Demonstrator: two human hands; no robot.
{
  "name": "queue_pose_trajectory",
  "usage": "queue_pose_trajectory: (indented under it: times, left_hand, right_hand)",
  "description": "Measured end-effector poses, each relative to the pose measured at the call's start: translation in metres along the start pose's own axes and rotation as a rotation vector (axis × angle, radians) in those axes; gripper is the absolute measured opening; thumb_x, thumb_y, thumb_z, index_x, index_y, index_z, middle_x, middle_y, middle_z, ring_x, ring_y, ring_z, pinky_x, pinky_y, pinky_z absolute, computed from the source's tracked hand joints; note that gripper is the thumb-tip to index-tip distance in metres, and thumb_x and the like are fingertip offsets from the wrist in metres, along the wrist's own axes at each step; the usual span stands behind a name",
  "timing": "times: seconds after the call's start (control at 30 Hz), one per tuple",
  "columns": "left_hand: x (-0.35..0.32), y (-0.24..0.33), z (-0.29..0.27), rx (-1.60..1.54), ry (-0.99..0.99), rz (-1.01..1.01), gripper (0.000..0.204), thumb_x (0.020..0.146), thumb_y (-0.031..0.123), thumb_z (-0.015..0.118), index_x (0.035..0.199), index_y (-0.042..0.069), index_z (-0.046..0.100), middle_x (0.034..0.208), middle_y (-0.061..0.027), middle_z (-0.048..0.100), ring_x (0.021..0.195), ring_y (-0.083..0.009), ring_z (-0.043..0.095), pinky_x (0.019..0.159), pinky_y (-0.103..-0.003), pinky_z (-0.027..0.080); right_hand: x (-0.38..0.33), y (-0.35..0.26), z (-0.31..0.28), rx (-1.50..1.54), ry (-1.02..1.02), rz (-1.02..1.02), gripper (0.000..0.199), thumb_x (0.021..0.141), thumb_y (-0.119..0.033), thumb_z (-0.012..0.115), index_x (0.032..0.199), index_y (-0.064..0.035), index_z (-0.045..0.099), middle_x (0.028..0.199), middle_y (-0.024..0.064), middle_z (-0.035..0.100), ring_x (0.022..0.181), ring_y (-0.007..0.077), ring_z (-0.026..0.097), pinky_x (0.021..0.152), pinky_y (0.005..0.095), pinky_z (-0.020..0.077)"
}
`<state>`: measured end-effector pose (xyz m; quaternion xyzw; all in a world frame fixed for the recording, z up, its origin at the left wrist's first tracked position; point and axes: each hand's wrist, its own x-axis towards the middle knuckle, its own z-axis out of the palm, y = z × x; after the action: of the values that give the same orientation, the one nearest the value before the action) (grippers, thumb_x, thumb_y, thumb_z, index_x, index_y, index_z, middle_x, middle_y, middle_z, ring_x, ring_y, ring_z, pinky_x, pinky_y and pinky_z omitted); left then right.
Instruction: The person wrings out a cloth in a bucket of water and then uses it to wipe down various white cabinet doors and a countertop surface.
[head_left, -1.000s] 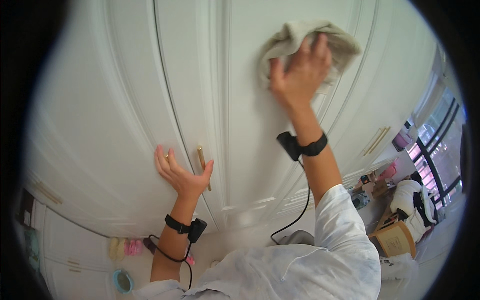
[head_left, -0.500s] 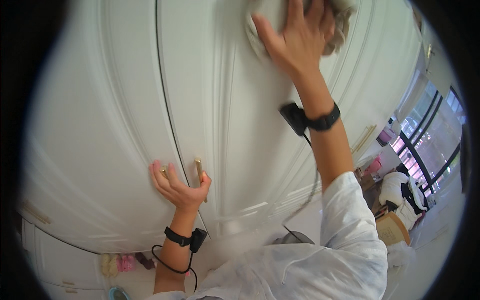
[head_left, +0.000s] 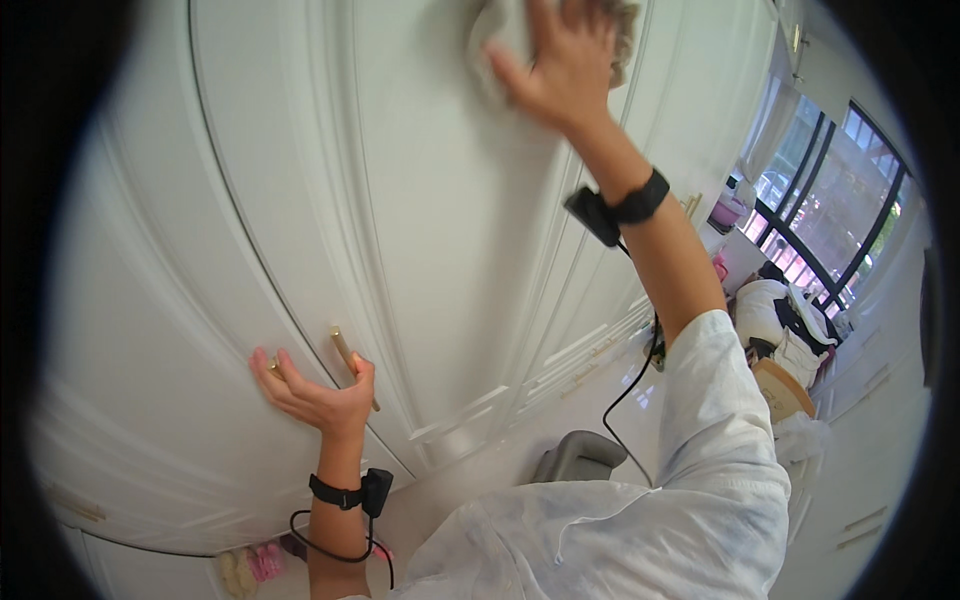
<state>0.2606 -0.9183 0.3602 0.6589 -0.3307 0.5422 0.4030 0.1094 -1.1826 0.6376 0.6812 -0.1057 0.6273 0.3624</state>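
At the top of the view, my right hand (head_left: 570, 65) lies with its fingers spread over a bunched beige cloth (head_left: 490, 50), holding it against a tall white cabinet door (head_left: 440, 200). Slight blur covers the fingers and the cloth. Lower left, my left hand (head_left: 320, 395) spans the seam between two doors. Its fingers curl over the left gold handle (head_left: 276, 369), mostly hidden by them, and its thumb is at the right gold handle (head_left: 343, 350). Both doors are closed.
Black cables hang from the devices on my wrists. A grey seat (head_left: 580, 457) stands on the floor behind the door's foot. Pink slippers (head_left: 264, 562) lie low at the left. Piled clothes (head_left: 785, 315) and a barred window (head_left: 835, 200) are at the right.
The view has shifted, so the doors and both hands appear further left and more of the grey seat shows. My right hand and the cloth have slid slightly over the door; my left hand stays at the handles.
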Motion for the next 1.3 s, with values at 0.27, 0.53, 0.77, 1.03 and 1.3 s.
queue_pose_trajectory:
  times: [0.27, 0.53, 0.77, 1.03, 1.3]
  left_hand:
    - [-0.004, -0.006, -0.004, 0.014, -0.005, -0.005, 0.089, 0.064, 0.023, 0.074, 0.137, -0.003, 0.03, 0.14, -0.0295, 0.032, 0.129, -0.0453, 0.034, 0.103, -0.055, 0.032]
    - [0.005, -0.009, 0.0, 0.085, 0.013, 0.044, 0.087, 0.065, 0.025, 0.073, 0.136, -0.003, 0.032, 0.137, -0.0307, 0.034, 0.127, -0.0465, 0.036, 0.099, -0.054, 0.037]
    - [-0.001, -0.015, 0.0, 0.066, -0.019, -0.025, 0.088, 0.066, 0.029, 0.074, 0.136, -0.004, 0.032, 0.14, -0.03, 0.032, 0.129, -0.0467, 0.036, 0.102, -0.057, 0.033]
    - [-0.009, -0.001, -0.006, 0.071, -0.109, -0.054, 0.09, 0.064, 0.019, 0.069, 0.139, -0.003, 0.025, 0.144, -0.0314, 0.022, 0.133, -0.0484, 0.026, 0.103, -0.06, 0.028]
    - [-0.011, 0.021, 0.005, 0.03, -0.12, -0.046, 0.09, 0.062, 0.022, 0.07, 0.136, -0.004, 0.026, 0.142, -0.0309, 0.023, 0.132, -0.0487, 0.026, 0.102, -0.06, 0.026]
  right_hand:
    - [-0.186, -0.085, -0.01, 0.323, -0.291, -0.126, 0.064, 0.08, -0.066, 0.051, 0.123, -0.0212, 0.061, 0.143, 0.0211, 0.04, 0.135, 0.047, 0.027, 0.108, 0.0619, 0.0169]
    - [-0.093, 0.0, 0.006, 0.297, -0.033, -0.002, 0.071, 0.075, -0.065, 0.058, 0.13, -0.0191, 0.056, 0.142, 0.0197, 0.042, 0.126, 0.0401, 0.039, 0.098, 0.0605, 0.0265]
    - [-0.033, -0.07, 0.005, 0.268, -0.006, 0.089, 0.082, 0.073, -0.064, 0.06, 0.131, -0.0082, 0.05, 0.147, 0.0284, 0.028, 0.131, 0.051, 0.027, 0.104, 0.0639, 0.0217]
    - [0.011, 0.023, 0.016, 0.2, 0.007, 0.002, 0.082, 0.071, -0.068, 0.059, 0.134, -0.016, 0.053, 0.146, 0.0244, 0.036, 0.125, 0.046, 0.039, 0.102, 0.0564, 0.0278]
    - [0.224, 0.036, 0.033, 0.148, 0.148, 0.427, 0.082, 0.079, -0.069, 0.048, 0.146, -0.0244, 0.036, 0.153, 0.0204, 0.024, 0.141, 0.0416, 0.021, 0.112, 0.0562, 0.0153]
